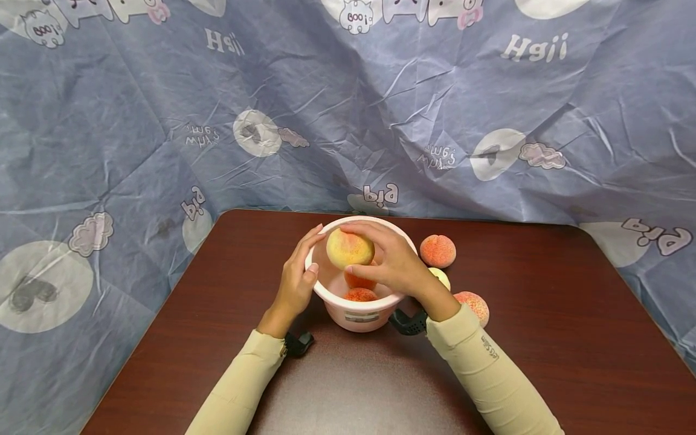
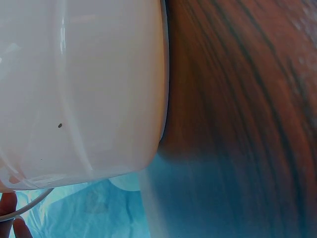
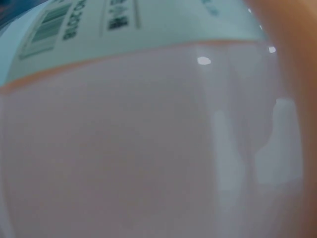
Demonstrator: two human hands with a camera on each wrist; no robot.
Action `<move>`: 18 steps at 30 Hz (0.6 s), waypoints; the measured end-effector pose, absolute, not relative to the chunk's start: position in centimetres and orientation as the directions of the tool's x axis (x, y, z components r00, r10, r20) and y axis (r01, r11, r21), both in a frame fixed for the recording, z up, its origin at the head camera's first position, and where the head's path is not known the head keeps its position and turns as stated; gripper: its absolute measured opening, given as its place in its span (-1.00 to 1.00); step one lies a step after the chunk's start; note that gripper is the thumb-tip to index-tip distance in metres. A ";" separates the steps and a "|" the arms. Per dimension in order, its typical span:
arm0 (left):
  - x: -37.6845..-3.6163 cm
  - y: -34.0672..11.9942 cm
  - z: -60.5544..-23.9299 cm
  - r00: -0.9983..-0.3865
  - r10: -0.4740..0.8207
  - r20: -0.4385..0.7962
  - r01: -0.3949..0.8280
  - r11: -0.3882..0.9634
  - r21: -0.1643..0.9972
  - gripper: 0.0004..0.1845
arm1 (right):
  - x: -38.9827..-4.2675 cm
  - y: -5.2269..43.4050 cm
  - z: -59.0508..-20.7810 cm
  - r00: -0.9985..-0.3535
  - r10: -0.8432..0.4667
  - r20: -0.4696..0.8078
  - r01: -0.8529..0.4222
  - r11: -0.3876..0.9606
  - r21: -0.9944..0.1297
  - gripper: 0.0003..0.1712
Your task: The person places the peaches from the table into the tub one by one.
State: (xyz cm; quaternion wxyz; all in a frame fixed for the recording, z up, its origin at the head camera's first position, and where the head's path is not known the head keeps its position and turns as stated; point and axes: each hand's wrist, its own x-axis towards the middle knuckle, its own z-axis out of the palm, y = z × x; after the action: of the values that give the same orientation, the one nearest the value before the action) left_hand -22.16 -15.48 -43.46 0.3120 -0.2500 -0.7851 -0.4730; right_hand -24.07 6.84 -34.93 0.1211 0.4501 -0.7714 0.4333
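Note:
A pale pink plastic basin (image 1: pixel 335 311) stands on the table, its outer wall filling most of both wrist views. My left hand (image 1: pixel 296 275) grips its left rim, thumb at the near side and fingers farther along. Over the basin's opening, my right hand (image 1: pixel 394 257) holds a yellow peach (image 1: pixel 345 251) with a reddish blush, thumb below and fingers across the top. Beneath that peach, a red peach (image 1: pixel 360 295) and an orange-red peach (image 1: pixel 359 280) lie inside the basin, the latter partly covered by the right thumb.
Right of the basin lie a pinkish-red peach (image 1: pixel 438 251), a small yellow fruit (image 1: pixel 441 277) and a speckled red-yellow peach (image 1: pixel 474 307), the last two partly behind the right arm. A blue printed cloth (image 1: pixel 348 121) hangs behind the brown table (image 1: pixel 544 314).

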 end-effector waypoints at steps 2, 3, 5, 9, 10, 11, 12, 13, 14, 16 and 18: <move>-22.1 -15.5 -43.4 -0.679 0.096 0.728 0.688 0.428 0.586 -0.30 | -24.1 6.8 -34.9 -0.552 -0.601 0.578 -0.810 0.224 -0.542 -0.23; -22.1 -15.5 -43.4 -0.679 0.095 0.727 0.688 0.428 0.586 -0.29 | -24.1 6.7 -34.9 -0.546 -0.605 0.579 -0.815 0.224 -0.534 -0.24; -22.2 -15.5 -43.4 -0.678 0.096 0.729 0.689 0.427 0.585 -0.28 | -24.1 6.7 -34.9 -0.535 -0.613 0.581 -0.825 0.231 -0.516 -0.24; -22.2 -15.5 -43.4 -0.673 0.096 0.734 0.697 0.415 0.585 -0.27 | -24.0 6.7 -34.9 -0.529 -0.622 0.577 -0.831 0.245 -0.499 -0.25; -22.2 -15.5 -43.4 -0.671 0.097 0.735 0.699 0.412 0.584 -0.29 | -24.0 6.7 -34.9 -0.531 -0.623 0.574 -0.831 0.251 -0.496 -0.25; -22.2 -15.5 -43.4 -0.670 0.098 0.736 0.701 0.409 0.584 -0.31 | -24.0 6.7 -34.9 -0.532 -0.625 0.572 -0.831 0.254 -0.496 -0.25; -22.2 -15.5 -43.4 -0.669 0.098 0.736 0.702 0.407 0.584 -0.33 | -23.9 6.7 -34.9 -0.534 -0.627 0.567 -0.829 0.258 -0.495 -0.25; -22.1 -15.5 -43.4 -0.668 0.099 0.737 0.704 0.405 0.584 -0.35 | -23.9 6.7 -34.9 -0.535 -0.629 0.564 -0.829 0.264 -0.493 -0.25; -22.2 -15.5 -43.4 -0.667 0.099 0.738 0.705 0.405 0.583 -0.36 | -23.9 6.7 -34.9 -0.537 -0.630 0.561 -0.829 0.269 -0.491 -0.25; -22.1 -15.5 -43.4 -0.668 0.102 0.737 0.704 0.406 0.583 -0.38 | -23.9 6.7 -34.9 -0.539 -0.632 0.557 -0.828 0.276 -0.489 -0.25; -22.1 -15.5 -43.3 -0.670 0.103 0.735 0.702 0.408 0.583 -0.38 | -23.9 6.7 -34.9 -0.541 -0.634 0.553 -0.827 0.282 -0.486 -0.25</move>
State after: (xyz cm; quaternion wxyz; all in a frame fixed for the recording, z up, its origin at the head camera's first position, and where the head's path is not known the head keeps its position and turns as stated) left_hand -22.09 -15.53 -43.32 0.3132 -0.2585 -0.7785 -0.4785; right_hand -23.88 6.67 -34.92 0.1265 0.4622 -0.7904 0.3816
